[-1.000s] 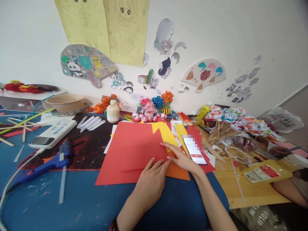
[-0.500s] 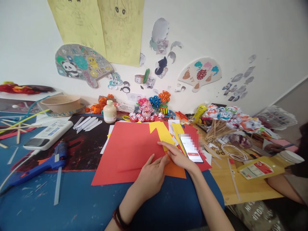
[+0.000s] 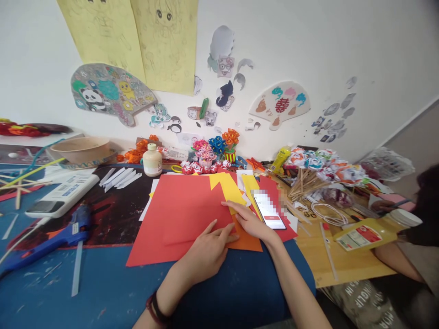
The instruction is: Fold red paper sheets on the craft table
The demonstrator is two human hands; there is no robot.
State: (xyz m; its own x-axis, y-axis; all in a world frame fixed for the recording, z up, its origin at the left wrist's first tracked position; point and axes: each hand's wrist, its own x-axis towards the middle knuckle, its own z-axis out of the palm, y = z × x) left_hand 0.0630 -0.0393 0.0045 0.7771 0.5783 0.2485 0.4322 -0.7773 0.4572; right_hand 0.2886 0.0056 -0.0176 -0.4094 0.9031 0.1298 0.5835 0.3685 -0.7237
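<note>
A folded red sheet of paper [image 3: 192,219] lies on a larger red sheet [image 3: 147,237] in front of me. My left hand [image 3: 207,251] rests on its lower right part, fingers stretched and apart. Beside it, my right hand [image 3: 248,220] lies with extended fingers at the red sheet's right edge, over the orange paper [image 3: 248,242] and yellow paper [image 3: 224,185]. Neither hand has anything gripped that I can see. A phone [image 3: 270,214] with a lit screen lies just right of my right hand.
At left are a blue glue gun [image 3: 77,228], a white power bank-like box [image 3: 63,194] and a bowl [image 3: 82,151]. A cream bottle [image 3: 152,161] stands behind the paper. Paper flowers on sticks [image 3: 305,183] and a yellow pouch [image 3: 360,235] lie right, near another person's arm [image 3: 398,260].
My left hand has slid slightly down and away from my right hand, its fingers more spread. The right hand stays about in place. The whole view has shifted a little.
</note>
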